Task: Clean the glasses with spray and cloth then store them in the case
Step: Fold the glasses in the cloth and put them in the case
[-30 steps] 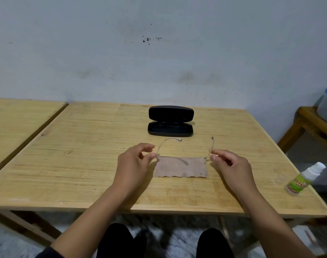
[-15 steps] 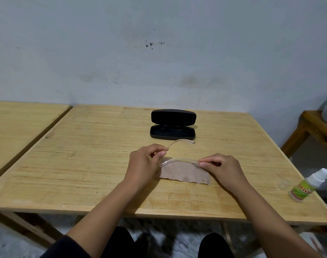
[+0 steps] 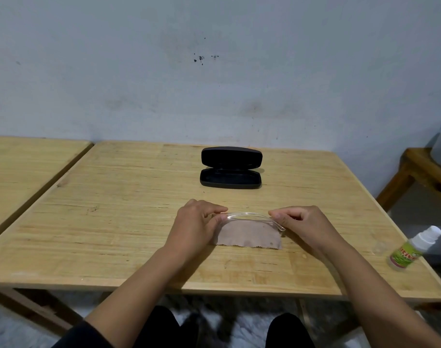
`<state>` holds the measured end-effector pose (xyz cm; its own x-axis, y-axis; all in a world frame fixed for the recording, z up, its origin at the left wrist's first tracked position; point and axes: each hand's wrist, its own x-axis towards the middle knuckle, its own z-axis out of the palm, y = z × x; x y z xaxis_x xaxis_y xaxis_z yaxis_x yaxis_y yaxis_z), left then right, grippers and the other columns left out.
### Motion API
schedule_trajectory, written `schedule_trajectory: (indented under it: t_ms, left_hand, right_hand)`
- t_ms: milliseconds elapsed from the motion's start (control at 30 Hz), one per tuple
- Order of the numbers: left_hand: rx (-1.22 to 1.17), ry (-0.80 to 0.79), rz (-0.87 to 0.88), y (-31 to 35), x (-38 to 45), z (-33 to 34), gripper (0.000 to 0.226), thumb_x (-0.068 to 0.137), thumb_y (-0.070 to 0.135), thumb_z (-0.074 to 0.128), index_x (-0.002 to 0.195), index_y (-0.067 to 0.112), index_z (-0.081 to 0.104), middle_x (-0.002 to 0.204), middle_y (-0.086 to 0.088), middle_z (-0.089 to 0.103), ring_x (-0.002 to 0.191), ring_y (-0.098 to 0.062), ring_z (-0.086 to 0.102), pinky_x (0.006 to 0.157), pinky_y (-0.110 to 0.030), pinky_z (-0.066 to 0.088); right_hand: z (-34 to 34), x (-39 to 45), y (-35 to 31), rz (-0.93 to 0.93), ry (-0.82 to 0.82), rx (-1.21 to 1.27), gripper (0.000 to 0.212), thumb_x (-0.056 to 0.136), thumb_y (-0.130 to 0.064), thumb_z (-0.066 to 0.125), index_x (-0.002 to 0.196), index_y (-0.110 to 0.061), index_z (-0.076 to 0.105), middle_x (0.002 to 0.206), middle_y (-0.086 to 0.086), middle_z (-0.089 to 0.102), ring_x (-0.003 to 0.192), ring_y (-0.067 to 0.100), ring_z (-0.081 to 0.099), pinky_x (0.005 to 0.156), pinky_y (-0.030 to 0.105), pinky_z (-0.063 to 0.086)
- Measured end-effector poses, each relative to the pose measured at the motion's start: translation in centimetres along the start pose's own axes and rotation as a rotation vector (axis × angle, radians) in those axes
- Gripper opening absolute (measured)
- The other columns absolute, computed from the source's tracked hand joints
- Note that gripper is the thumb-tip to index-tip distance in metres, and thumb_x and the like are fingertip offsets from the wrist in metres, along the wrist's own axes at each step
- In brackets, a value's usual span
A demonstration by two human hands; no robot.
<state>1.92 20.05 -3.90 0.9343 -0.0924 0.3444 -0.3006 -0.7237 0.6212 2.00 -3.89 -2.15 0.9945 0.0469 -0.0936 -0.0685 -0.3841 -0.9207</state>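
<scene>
Glasses (image 3: pixel 249 217), clear frame, held just above the far edge of the cloth (image 3: pixel 249 236), mid-table, near the front half. Head view, the only one:

- left hand (image 3: pixel 195 223): thumb and fingers pinched on the left end of the frame, knuckles toward the case
- right hand (image 3: pixel 298 222): fingers curled, pinching the right end; one clear temple tip sticks out just below the fingertips
- temples look folded in along the front, though the clear plastic makes it hard to be certain
- cloth: brownish, flat on the table (image 3: pixel 114 222), its left edge partly under the left hand
- case (image 3: pixel 231 168): black hard shell, lid up, sits beyond the hands toward the wall, well apart from the glasses; can't see anything inside
- spray bottle (image 3: pixel 412 248): white cap, green label, tilted at the table's right edge, well away from the right hand

Second wooden table (image 3: pixel 26 167) butts up on the left; wooden stool (image 3: pixel 425 172) at far right with a grey tub on it, mostly cut off
</scene>
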Motion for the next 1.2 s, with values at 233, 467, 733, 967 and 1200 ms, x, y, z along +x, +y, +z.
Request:
schedule_trajectory:
  t_ms: [233,467,733,967,1200]
  left_hand:
    - [0.016,-0.013,-0.027,-0.2,-0.4,0.3,0.019,0.084,0.036,0.062,0.099,0.03,0.071,0.096,0.012,0.07,0.093,-0.005,0.052,0.078,-0.018,0.036]
    - [-0.021,0.041,-0.049,0.2,0.8,0.1,0.008,0.083,0.025,0.065,0.086,0.028,0.072,0.082,0.014,0.064,0.083,-0.004,0.049,0.075,-0.02,0.034]
    - [-0.014,0.288,0.084,0.0,7.2,-1.2,0.005,0.08,0.018,0.069,0.081,0.021,0.073,0.081,0.007,0.071,0.079,-0.01,0.051,0.067,-0.008,0.032]
    - [-0.001,0.364,0.074,-1.6,11.4,0.0,0.007,0.081,0.013,0.066,0.082,0.016,0.073,0.082,-0.001,0.072,0.083,-0.021,0.058,0.069,-0.015,0.034]
    - [-0.009,0.316,0.044,-3.4,12.4,1.5,0.01,0.083,0.011,0.064,0.085,0.016,0.073,0.085,-0.001,0.073,0.086,-0.018,0.057,0.07,-0.012,0.032]
  right_hand:
    - [0.6,-0.1,-0.5,-0.149,0.029,-0.298,0.016,0.074,-0.021,0.076,0.09,-0.022,0.075,0.082,-0.008,0.069,0.074,0.005,0.057,0.059,0.004,0.041]
    - [1.1,0.5,-1.3,-0.197,0.099,-0.31,0.009,0.079,-0.018,0.07,0.078,-0.026,0.073,0.08,-0.012,0.068,0.078,0.008,0.061,0.064,0.014,0.046]
    - [1.1,6.6,-4.4,-0.484,0.281,-0.408,0.006,0.079,-0.014,0.071,0.082,-0.016,0.075,0.076,-0.007,0.063,0.065,-0.001,0.052,0.064,0.005,0.037]
    - [1.9,11.4,-4.5,-0.572,0.368,-0.442,0.006,0.08,-0.01,0.069,0.083,-0.012,0.074,0.078,-0.008,0.061,0.078,0.009,0.053,0.072,0.0,0.033]
    - [2.6,13.1,-3.1,-0.573,0.356,-0.468,0.006,0.08,-0.009,0.068,0.083,-0.01,0.073,0.082,0.001,0.069,0.082,0.013,0.055,0.075,0.0,0.034]
